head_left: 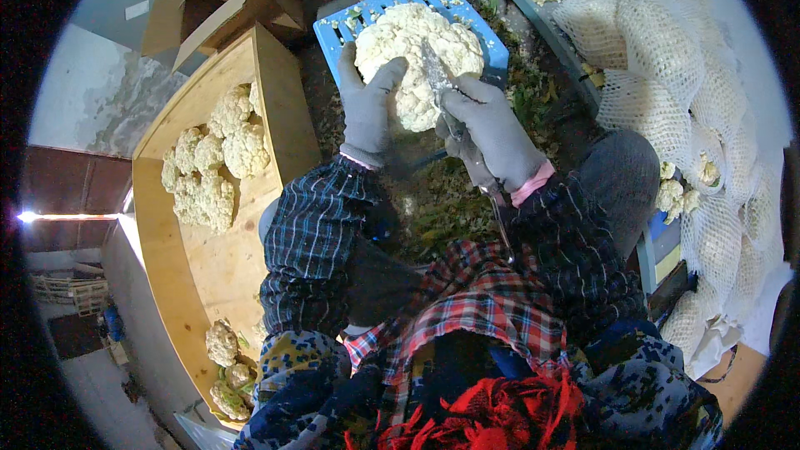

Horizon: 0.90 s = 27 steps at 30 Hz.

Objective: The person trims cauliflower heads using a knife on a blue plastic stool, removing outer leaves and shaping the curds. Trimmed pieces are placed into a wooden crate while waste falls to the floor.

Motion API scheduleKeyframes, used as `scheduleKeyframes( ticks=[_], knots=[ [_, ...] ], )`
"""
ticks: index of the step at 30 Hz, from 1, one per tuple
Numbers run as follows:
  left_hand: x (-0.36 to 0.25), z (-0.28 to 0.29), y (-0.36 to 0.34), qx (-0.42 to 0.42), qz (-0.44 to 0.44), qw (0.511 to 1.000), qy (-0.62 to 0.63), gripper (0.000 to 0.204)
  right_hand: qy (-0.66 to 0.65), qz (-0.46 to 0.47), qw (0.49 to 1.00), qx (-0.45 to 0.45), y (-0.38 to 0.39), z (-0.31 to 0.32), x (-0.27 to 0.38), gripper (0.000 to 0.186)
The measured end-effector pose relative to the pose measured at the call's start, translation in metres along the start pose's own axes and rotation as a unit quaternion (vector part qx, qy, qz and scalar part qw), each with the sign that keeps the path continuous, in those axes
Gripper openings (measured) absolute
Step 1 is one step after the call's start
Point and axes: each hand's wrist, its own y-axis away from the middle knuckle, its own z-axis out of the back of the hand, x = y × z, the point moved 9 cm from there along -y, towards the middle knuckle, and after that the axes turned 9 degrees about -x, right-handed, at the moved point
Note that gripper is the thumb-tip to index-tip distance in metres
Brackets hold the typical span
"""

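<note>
A large white cauliflower head [417,37] rests on a slotted blue plastic crate [492,52]. My left hand [367,108], in a grey glove, steadies it from the left, with the thumb on its near side and fingers along its edge. My right hand [492,121], gloved too, grips a knife [433,67]. Its blade, covered in white bits, points up and away against the right part of the cauliflower. The handle is mostly hidden in my fist. A thin dark strip hangs below my right wrist; I cannot make out what it is.
At the left stands a wooden bin [200,275] with several cauliflower pieces [221,150]. Behind it are cardboard boxes [225,12]. White mesh sacks of cauliflower [658,58] are stacked along the right beyond a metal rail [542,21]. Leaf scraps [442,208] litter the floor.
</note>
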Motion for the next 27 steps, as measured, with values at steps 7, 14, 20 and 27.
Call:
scheduleKeyframes(
  ticks=[7,14,20,27],
  knots=[
    [0.005,0.003,-0.004,0.005,0.017,0.999,0.042,0.095,0.139,0.030,0.988,-0.055,0.014,0.011,0.000,0.024],
    [0.003,0.002,-0.004,0.011,0.005,1.000,0.016,0.096,0.325,0.255,0.905,-0.100,0.009,0.010,0.023,0.018],
    [0.002,0.000,0.001,0.004,0.000,1.000,-0.013,0.097,0.058,0.018,0.997,-0.048,0.006,-0.006,-0.001,0.017],
    [0.006,0.002,-0.006,0.005,0.044,0.996,0.074,0.100,-0.039,-0.046,0.998,-0.006,0.016,0.002,0.002,0.023]
  ],
)
